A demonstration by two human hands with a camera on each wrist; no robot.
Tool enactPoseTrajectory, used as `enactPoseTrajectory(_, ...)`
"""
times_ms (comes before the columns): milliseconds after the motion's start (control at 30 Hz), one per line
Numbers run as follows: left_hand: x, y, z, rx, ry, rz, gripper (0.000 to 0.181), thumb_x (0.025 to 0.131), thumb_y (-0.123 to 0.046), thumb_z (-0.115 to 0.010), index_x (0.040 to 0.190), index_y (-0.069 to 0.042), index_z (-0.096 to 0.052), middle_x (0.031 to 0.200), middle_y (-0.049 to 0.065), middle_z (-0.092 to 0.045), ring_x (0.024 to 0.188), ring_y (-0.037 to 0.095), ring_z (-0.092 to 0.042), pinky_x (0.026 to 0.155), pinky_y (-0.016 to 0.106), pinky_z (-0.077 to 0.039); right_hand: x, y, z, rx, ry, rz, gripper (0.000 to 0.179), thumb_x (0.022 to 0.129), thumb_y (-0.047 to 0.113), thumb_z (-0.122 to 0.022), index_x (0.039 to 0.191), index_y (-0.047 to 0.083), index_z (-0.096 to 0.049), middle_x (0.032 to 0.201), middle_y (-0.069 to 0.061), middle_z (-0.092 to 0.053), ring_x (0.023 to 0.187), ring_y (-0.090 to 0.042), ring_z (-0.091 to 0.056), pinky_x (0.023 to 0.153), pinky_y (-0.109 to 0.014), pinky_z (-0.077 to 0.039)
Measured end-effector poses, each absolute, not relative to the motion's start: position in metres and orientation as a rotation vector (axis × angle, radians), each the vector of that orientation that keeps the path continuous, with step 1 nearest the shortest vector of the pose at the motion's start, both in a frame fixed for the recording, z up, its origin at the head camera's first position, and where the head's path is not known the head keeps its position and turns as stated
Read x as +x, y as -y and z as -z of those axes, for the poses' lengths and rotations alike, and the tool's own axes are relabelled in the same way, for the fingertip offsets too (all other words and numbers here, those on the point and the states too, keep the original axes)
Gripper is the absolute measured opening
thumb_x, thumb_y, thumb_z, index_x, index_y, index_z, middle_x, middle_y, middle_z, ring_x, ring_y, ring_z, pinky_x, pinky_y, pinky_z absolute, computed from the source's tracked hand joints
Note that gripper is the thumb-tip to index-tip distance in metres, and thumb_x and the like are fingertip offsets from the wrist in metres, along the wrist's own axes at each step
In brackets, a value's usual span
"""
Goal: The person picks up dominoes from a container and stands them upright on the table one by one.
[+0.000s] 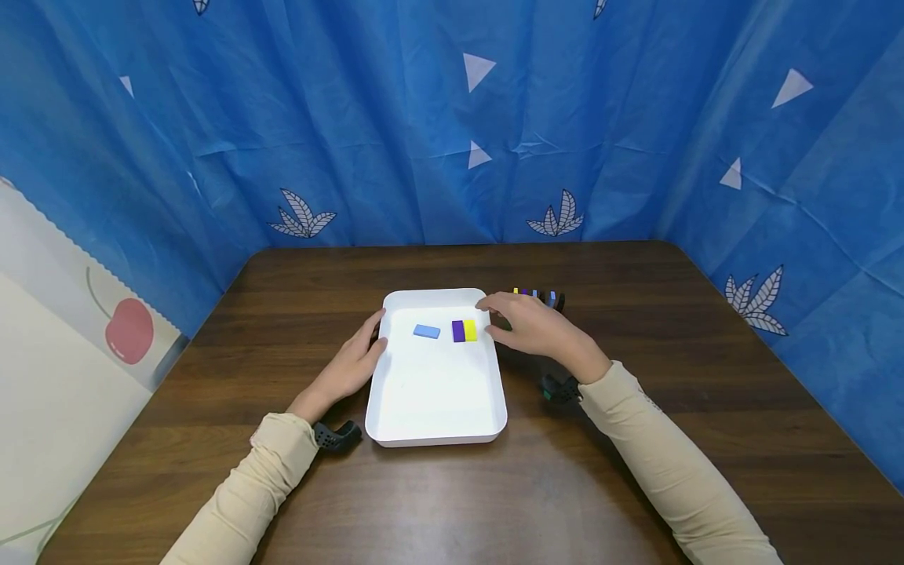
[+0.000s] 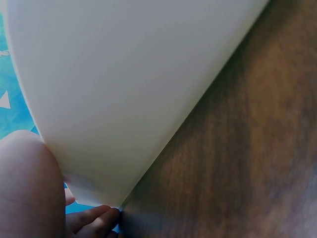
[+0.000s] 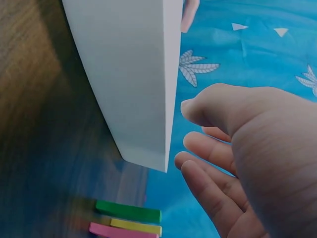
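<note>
A white tray point(image 1: 438, 416) sits on the table with a light blue block point(image 1: 427, 331), a purple block point(image 1: 458, 331) and a yellow block point(image 1: 470, 330) lying in it. The purple and yellow ones lie side by side. My left hand point(image 1: 353, 362) rests against the tray's left side, thumb at the rim and fingers toward its far end. Over the tray's right rim hovers my right hand point(image 1: 526, 322), fingers loosely bent. In the right wrist view, nothing shows between the right thumb and fingers, which stand just off the tray's wall point(image 3: 126, 74).
Right of the tray, partly hidden behind my right hand, several coloured blocks point(image 1: 534, 294) stand in a row. A green block point(image 3: 129, 210) and a pink block point(image 3: 121, 231) show among them. A blue curtain point(image 1: 395, 125) hangs behind the wooden table point(image 1: 318, 275).
</note>
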State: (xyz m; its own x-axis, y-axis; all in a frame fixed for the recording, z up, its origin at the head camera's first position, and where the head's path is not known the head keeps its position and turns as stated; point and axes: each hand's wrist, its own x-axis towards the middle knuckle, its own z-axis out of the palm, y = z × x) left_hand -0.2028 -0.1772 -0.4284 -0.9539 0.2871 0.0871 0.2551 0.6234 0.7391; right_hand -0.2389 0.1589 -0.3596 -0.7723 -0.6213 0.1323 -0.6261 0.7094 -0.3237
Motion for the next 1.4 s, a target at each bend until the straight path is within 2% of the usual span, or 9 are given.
enactPoseTrajectory(333,-0.203,0.177,0.429,0.452,-2.796,-1.259,0.062,0.112,-0.026,-0.039,0.166,-0.011,-0.014,0.168,0.022,-0.024,0.152,0.040,-0.032,0.120,0.060,-0.030,-0.238,-0.151,0.366,1.086,2.902,-0.565,0.046,0.097,0.016,-0.073,0.139,0.002,-0.061,0.139,-0.015,-0.064,0.128,-0.029,-0.063,0.107,-0.046,-0.051)
enactPoseTrajectory(600,-0.205,0.177,0.428,0.437,-2.793,-1.259,0.062,0.112,-0.028,-0.039,0.167,-0.013,-0.013,0.169,0.021,-0.021,0.153,0.040,-0.029,0.121,0.059,-0.028,-0.242,-0.146,0.366,1.101,2.907,-0.551,0.046,0.096,0.016,-0.073,0.138,0.001,-0.063,0.140,-0.014,-0.064,0.131,-0.029,-0.061,0.108,-0.045,-0.050)
enactPoseTrajectory(1067,-0.206,0.177,0.429,0.426,-2.789,-1.261,0.062,0.112,-0.027,-0.039,0.167,-0.012,-0.013,0.169,0.022,-0.023,0.153,0.041,-0.030,0.121,0.060,-0.029,-0.246,-0.133,0.370,1.127,2.906,-0.554,0.043,0.097,0.016,-0.072,0.136,0.000,-0.065,0.138,-0.014,-0.066,0.128,-0.029,-0.063,0.108,-0.044,-0.050)
enactPoseTrajectory(1400,-0.204,0.177,0.427,0.437,-2.796,-1.252,0.063,0.112,-0.027,-0.040,0.167,-0.012,-0.013,0.168,0.023,-0.024,0.152,0.041,-0.030,0.120,0.060,-0.029,-0.249,-0.125,0.373,1.102,2.948,-0.520,0.046,0.096,0.020,-0.073,0.138,0.004,-0.064,0.139,-0.013,-0.065,0.129,-0.028,-0.062,0.107,-0.043,-0.051)
